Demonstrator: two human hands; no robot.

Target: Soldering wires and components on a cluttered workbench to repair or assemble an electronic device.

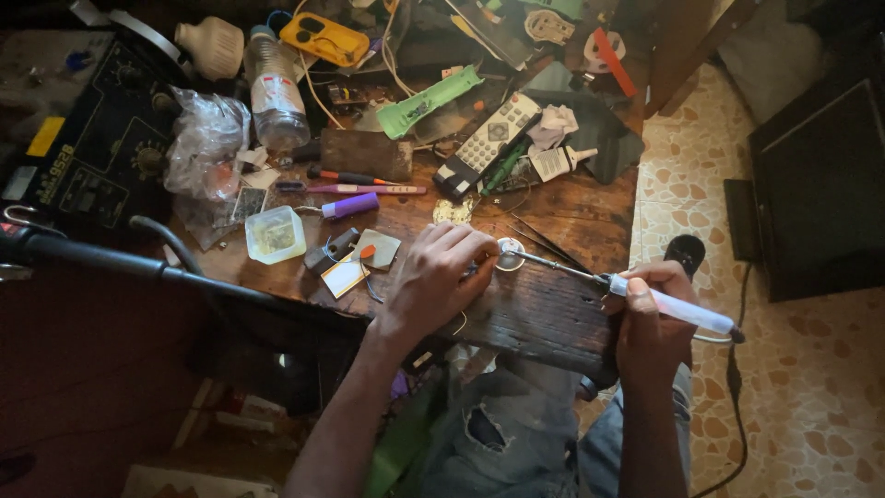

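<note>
My right hand (650, 323) grips a soldering iron (668, 304) with a pale handle; its metal tip reaches left to a small round white part (510, 254) on the worn wooden bench (553, 314). My left hand (438, 277) rests on the bench beside that part, fingers curled and pressing at its left edge. What lies under the fingers is hidden. A thin wire loop shows near my left wrist.
The bench back is cluttered: a remote control (489, 143), plastic bottle (275, 92), green plastic piece (426, 101), yellow tool (324, 39), screwdrivers (355, 183), small clear tub (275, 234). A black rework station (88, 157) stands left. The iron's cord (737, 406) drops over tiled floor.
</note>
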